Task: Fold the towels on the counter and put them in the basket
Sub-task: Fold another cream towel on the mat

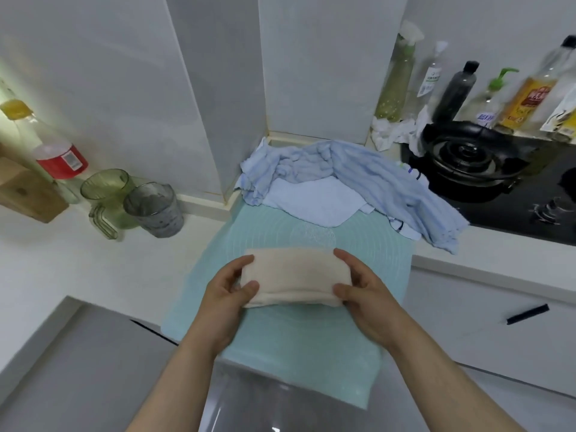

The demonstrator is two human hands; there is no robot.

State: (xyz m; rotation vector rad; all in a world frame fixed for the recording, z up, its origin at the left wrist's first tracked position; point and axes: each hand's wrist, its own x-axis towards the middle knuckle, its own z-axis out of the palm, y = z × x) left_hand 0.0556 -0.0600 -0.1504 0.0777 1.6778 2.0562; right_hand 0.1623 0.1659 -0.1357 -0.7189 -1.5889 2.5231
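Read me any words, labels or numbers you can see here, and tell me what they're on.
None is legible.
red-labelled bottle: white patch, print too blurred.
clear bottle: green-and-white label, too small.
yellow-labelled bottle: red patch, characters blurred.

A cream folded towel (293, 275) lies on a mint-green mat (311, 344) with faint concentric rings; pale blue towels (374, 179), white worktop (62, 260), black hob (498, 182).

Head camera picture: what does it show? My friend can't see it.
A left hand and right hand hold a folded cream towel by its ends over a green mat. Crumpled blue towels lie behind; a black stove sits to the right.
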